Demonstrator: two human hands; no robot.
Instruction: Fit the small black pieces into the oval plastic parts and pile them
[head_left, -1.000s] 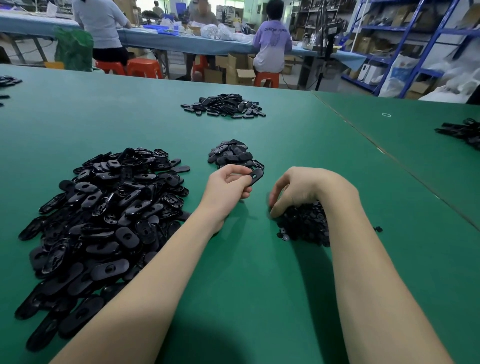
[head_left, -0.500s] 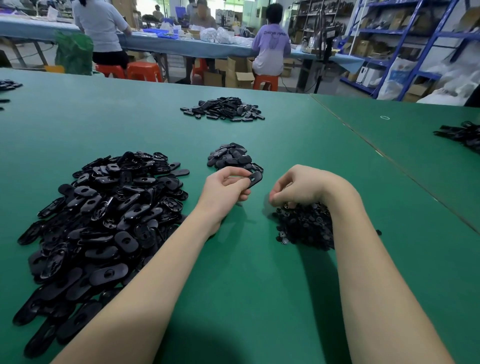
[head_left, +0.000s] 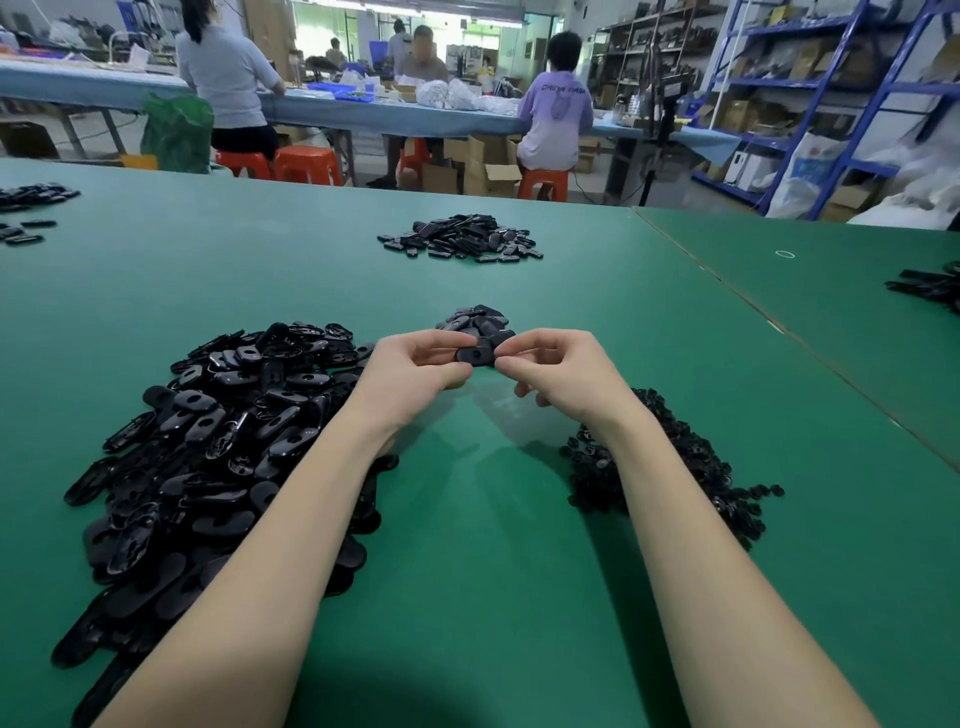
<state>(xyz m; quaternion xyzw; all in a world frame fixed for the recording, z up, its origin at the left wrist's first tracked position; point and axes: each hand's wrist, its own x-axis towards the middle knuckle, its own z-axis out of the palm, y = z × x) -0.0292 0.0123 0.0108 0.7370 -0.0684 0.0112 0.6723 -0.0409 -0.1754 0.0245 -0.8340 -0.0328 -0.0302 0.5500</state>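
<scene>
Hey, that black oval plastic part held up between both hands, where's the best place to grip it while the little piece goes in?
Probably by the ends. The black oval plastic part lies lengthwise between the hands with its centre hole facing up. The left hand pinches its left end from the side; the right hand meets the right end, leaving the hole clear.

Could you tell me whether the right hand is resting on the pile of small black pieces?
No, the right hand is raised above the table, meeting the left hand at an oval part.
</scene>
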